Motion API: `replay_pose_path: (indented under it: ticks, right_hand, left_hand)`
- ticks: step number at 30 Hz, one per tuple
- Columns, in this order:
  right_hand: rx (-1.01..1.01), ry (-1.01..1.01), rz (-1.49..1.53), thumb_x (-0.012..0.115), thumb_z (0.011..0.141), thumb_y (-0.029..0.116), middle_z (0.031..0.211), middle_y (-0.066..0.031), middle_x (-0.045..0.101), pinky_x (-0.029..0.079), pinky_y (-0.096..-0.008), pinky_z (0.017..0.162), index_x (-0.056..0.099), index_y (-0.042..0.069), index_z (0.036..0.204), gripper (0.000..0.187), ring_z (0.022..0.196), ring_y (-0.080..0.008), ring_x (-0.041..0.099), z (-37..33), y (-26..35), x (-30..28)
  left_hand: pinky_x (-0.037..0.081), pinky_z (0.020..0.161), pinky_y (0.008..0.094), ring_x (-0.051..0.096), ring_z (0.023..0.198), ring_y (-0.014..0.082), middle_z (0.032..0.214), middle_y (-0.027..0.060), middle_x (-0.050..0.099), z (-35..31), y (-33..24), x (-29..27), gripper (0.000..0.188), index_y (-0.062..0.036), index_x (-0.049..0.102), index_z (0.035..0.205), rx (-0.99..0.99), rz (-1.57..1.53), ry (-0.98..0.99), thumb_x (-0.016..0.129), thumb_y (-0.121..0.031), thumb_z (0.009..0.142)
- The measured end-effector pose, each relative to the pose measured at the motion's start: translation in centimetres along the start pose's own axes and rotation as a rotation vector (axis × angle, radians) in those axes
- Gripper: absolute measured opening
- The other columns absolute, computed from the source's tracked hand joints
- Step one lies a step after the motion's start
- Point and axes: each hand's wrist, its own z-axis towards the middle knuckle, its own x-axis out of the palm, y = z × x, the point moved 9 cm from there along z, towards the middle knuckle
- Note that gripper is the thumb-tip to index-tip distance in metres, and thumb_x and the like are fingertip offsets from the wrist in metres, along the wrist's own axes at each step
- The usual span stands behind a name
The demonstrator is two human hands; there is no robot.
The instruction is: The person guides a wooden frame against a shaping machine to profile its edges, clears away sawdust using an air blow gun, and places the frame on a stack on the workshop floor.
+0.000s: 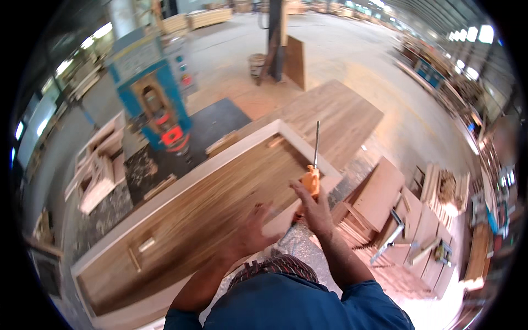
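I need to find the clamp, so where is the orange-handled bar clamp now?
In the head view it is right of centre: the orange-handled bar clamp stands on the right rim of the wooden panel, just beyond the right hand.

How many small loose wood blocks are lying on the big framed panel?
3 that I can make out: a wood block near the left end, an upright strip beside it, another near the far corner. Hands may hide more.

Clamp [312,175] on panel's [209,209] right edge

clamp [312,175] blocks rim, panel [209,203] centre open
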Motion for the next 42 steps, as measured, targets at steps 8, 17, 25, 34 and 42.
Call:
replay_pose_path:
  ticks: [8, 17, 25, 34, 42]
  right_hand:
    - [-0.401, -0.029, -0.545, 0.063, 0.094, 0.023, 0.139, -0.0150, 0.046, 0.037, -0.0363, 0.106, 0.040, -0.002, 0.138, 0.056, 0.122, -0.0234, 0.050, -5.3, 8.3, -2.8]
    - [-0.374, -0.251, 0.845, 0.040, 0.102, 0.045, 0.121, -0.0212, 0.064, 0.045, -0.0405, 0.103, 0.064, -0.002, 0.111, 0.053, 0.116, -0.0327, 0.059, -6.2, 10.6, -24.3]
    - [-0.335, -0.423, 0.818, 0.049, 0.099, 0.033, 0.106, -0.0189, 0.069, 0.058, -0.0341, 0.078, 0.067, -0.001, 0.100, 0.039, 0.092, -0.0298, 0.068, -6.6, 7.2, -35.2]
    - [0.138, -0.446, -2.036, 0.055, 0.088, 0.019, 0.096, -0.0086, 0.071, 0.046, -0.0442, 0.092, 0.070, 0.014, 0.095, 0.017, 0.100, -0.0263, 0.063, -7.6, 2.7, -38.2]
    - [0.262, -0.047, -2.309, 0.056, 0.084, 0.017, 0.107, -0.0107, 0.068, 0.034, -0.0462, 0.108, 0.072, 0.009, 0.092, 0.019, 0.113, -0.0274, 0.057, -6.4, -2.5, -37.7]
  left_hand:
    - [0.044, 0.094, 0.0420, 0.053, 0.112, 0.0287, 0.117, 0.0162, 0.051, 8.0, -13.4, 2.6, 0.049, -0.0040, 0.048, 0.126, 0.369, -0.786, 0.034, 0.070, -0.019, 0.085]
    - [0.046, 0.097, 0.0378, 0.058, 0.107, 0.0186, 0.112, 0.0123, 0.063, 8.3, -13.7, 11.0, 0.021, -0.0034, 0.060, 0.106, -0.115, -1.226, 0.525, 0.063, -0.016, 0.089]
    - [0.050, 0.076, 0.0353, 0.064, 0.078, 0.0224, 0.083, 0.0116, 0.066, 7.6, -19.7, 14.0, 0.028, -0.0016, 0.063, 0.104, 0.169, -0.706, 0.818, 0.067, -0.025, 0.089]
    - [0.048, 0.061, 0.0369, 0.059, 0.059, 0.0229, 0.064, 0.0144, 0.060, 6.4, -18.8, 16.2, 0.038, 0.0036, 0.064, 0.085, 0.074, -0.193, 1.010, 0.066, -0.034, 0.088]
    - [0.047, 0.056, 0.0376, 0.061, 0.058, 0.0211, 0.062, 0.0126, 0.062, 7.8, -19.4, 17.1, 0.038, 0.0028, 0.066, 0.083, 0.116, -0.069, 0.894, 0.064, -0.035, 0.086]
